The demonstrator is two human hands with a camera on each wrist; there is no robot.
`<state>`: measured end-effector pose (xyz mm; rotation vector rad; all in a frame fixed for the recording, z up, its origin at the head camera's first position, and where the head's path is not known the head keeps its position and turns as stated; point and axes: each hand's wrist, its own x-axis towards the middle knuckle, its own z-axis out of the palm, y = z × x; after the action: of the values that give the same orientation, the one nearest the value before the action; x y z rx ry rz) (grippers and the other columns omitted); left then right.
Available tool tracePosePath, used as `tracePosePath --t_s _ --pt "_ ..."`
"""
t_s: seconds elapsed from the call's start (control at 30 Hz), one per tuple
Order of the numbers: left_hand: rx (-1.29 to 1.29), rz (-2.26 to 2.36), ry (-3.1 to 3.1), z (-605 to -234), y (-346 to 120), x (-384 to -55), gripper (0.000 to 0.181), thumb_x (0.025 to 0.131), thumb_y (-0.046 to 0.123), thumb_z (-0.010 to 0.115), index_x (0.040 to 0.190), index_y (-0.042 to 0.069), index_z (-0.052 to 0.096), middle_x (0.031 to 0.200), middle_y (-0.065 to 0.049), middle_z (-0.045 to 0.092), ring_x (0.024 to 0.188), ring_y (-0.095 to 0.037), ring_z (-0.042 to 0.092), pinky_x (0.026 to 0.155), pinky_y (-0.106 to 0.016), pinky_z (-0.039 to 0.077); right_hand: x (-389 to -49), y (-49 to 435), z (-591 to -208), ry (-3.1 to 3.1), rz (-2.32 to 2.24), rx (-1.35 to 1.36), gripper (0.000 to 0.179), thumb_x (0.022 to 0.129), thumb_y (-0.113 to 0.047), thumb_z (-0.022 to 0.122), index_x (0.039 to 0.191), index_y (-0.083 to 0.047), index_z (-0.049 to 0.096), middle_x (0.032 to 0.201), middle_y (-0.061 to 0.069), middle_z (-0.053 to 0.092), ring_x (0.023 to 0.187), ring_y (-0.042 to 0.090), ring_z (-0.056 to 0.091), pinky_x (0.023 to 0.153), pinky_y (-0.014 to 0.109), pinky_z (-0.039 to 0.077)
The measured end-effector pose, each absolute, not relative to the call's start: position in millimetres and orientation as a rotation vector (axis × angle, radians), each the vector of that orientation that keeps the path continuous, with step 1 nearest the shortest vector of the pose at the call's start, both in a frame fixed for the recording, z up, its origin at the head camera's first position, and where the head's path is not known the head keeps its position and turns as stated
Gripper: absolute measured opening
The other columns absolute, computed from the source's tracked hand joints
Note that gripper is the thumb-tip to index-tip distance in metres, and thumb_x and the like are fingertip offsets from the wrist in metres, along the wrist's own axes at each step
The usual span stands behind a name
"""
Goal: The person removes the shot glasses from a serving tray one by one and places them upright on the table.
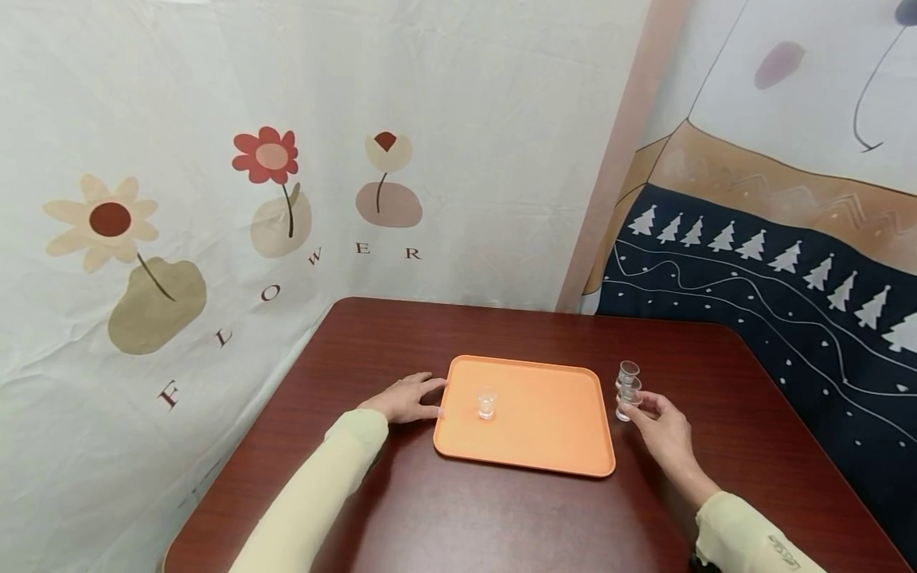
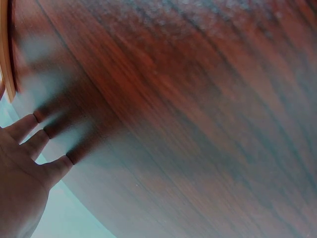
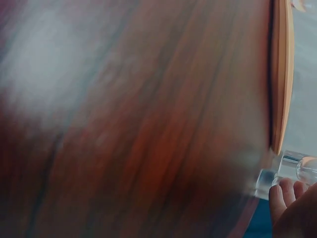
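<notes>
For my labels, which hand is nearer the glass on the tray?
Left. The left hand is left of the glass, at the edge of the tray; the right hand is past the tray's other side, holding another glass.

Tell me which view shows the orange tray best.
Head view: almost the whole orange tray is visible. The left wrist view catches only a sliver of it at upper left; the right wrist view, only its edge at upper right.

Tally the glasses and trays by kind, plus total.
Orange tray: 1
Clear glasses: 3 visible (1 on the tray, 2 overlapping in view at the right hand)
Total: 4 visible; the overlap makes the pair hard to separate.
</notes>
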<state>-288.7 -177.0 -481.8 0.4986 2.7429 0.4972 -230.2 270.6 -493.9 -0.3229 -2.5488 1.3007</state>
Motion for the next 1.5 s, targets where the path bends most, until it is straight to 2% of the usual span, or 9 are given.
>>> tracePosePath --t_s 0.2,0.43,0.73,1.07,1.23,1.4,1.5 --pt "0.504 0.509 2.743 -481 -177 -289 0.067 0.091 0.049 0.068 0.150 0.026 0.045 0.157 -0.017 0.032 0.145 -0.036 0.026 0.114 -0.056 0.024 -231 278 -497 -2.550 1.270 -0.345 0.041 0.089 -0.029 0.077 0.118 -0.002 0.066 0.110 0.019 0.071 0.086 0.009 0.063 0.064 0.016 0.045" --pt "0.509 0.506 2.744 -482 -177 -289 0.067 0.092 0.049 0.068 0.150 0.025 0.045 0.157 -0.018 0.032 0.145 -0.037 0.026 0.114 -0.057 0.022 -232 280 -500 -2.567 1.246 -0.350 0.041 0.089 -0.029 0.077 0.117 -0.001 0.066 0.110 0.020 0.071 0.094 0.023 0.066 0.066 0.017 0.044" --pt "0.468 0.497 2.734 -483 -177 -289 0.069 0.091 0.051 0.068 0.151 0.027 0.044 0.158 -0.016 0.030 0.146 -0.035 0.025 0.114 -0.056 0.023 -231 282 -505 -2.607 1.244 -0.336 0.044 0.090 -0.029 0.075 0.120 0.001 0.064 0.113 0.022 0.069 0.105 0.035 0.066 0.077 0.028 0.046" --pt "0.475 0.489 2.738 -484 -177 -290 0.069 0.091 0.051 0.067 0.151 0.027 0.044 0.158 -0.016 0.030 0.146 -0.035 0.025 0.114 -0.056 0.024 -231 284 -503 -2.627 1.389 -0.277 0.064 0.092 -0.032 0.073 0.137 0.006 0.050 0.126 0.030 0.060 0.115 0.038 0.062 0.069 0.010 0.044" --pt "0.486 0.486 2.740 -485 -178 -291 0.069 0.091 0.052 0.067 0.151 0.027 0.044 0.158 -0.016 0.030 0.146 -0.035 0.025 0.114 -0.056 0.024 -230 285 -499 -2.592 1.461 -0.270 0.071 0.093 -0.032 0.072 0.144 0.006 0.042 0.133 0.031 0.055 0.121 0.039 0.057 0.070 0.006 0.042" --pt "0.485 0.486 2.739 -485 -178 -291 0.069 0.091 0.051 0.067 0.151 0.027 0.043 0.158 -0.016 0.030 0.146 -0.035 0.025 0.114 -0.056 0.023 -231 285 -493 -2.553 1.472 -0.293 0.071 0.093 -0.032 0.072 0.146 0.005 0.041 0.137 0.029 0.052 0.125 0.039 0.054 0.071 0.002 0.037" --pt "0.477 0.489 2.738 -485 -178 -291 0.068 0.092 0.050 0.067 0.151 0.027 0.043 0.158 -0.016 0.030 0.146 -0.036 0.025 0.114 -0.056 0.023 -233 284 -489 -2.532 1.449 -0.312 0.071 0.093 -0.032 0.071 0.146 0.004 0.041 0.139 0.028 0.051 0.127 0.039 0.052 0.079 0.009 0.042"
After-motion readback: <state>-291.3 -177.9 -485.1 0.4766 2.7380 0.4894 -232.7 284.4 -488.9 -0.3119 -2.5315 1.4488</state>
